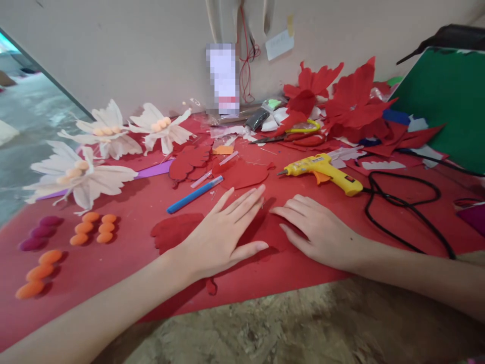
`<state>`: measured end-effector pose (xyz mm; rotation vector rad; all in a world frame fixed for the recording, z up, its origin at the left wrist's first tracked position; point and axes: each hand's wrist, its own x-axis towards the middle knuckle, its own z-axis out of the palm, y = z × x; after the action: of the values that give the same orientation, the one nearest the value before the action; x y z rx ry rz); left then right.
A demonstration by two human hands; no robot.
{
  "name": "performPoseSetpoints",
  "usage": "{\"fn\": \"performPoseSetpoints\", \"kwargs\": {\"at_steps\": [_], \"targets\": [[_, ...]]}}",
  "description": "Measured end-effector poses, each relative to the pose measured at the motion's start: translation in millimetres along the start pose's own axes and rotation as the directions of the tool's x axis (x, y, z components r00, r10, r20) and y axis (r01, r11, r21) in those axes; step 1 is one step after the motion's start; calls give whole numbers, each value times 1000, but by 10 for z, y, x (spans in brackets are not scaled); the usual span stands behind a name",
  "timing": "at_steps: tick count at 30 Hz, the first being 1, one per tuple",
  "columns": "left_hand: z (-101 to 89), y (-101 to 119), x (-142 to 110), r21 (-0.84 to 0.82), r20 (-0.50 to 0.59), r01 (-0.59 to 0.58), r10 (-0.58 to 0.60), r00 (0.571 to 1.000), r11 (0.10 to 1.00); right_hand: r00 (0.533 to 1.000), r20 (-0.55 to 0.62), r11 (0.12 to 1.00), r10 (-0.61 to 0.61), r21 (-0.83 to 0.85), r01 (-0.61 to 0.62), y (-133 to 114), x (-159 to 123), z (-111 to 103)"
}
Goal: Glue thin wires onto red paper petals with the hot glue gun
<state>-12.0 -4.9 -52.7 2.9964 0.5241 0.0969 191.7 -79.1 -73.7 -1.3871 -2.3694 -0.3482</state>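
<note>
My left hand (231, 222) lies flat, palm down, its fingers stretched out and the thumb apart. Beneath it is a red scalloped cutout (176, 230), partly covered; a small red curl pokes out below the wrist. My right hand (310, 227) rests to the right, fingers loosely bent with a gap to the thumb, and I see nothing in it. Just beyond the hands lie a blue pen-like stick (195, 194), another red cutout (242, 174) and a scalloped red piece (189, 164). A yellow glue gun (322, 172) lies past my right hand, nozzle pointing left.
White fabric flowers (85, 177) stand at the left, above orange oval beads (40, 273) and purple ones (41, 233). Behind are scissors (291, 134), red flowers (356, 103) and scraps. A black cord (407, 207) loops at the right, near a green board (443, 101).
</note>
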Motion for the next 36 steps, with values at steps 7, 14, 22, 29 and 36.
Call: {"fn": "performPoseSetpoints", "kwargs": {"at_steps": [7,14,22,29,36], "targets": [[-21,-1,8,-66,122,-84,92,988,994,999,-12,998,36,43,-36,3,7,-9],[-21,-9,10,-42,147,-125,130,981,991,999,9,997,51,65,-52,4,1,-7],[-15,-22,9,-32,139,-227,229,963,973,998,-32,994,58,94,-55,25,-7,24],[-6,-13,10,-116,152,-252,268,951,961,996,-39,991,77,112,-72,26,5,8],[-21,-39,-2,-188,135,-348,375,917,919,992,-48,984,119,140,-111,19,-17,31]]}}
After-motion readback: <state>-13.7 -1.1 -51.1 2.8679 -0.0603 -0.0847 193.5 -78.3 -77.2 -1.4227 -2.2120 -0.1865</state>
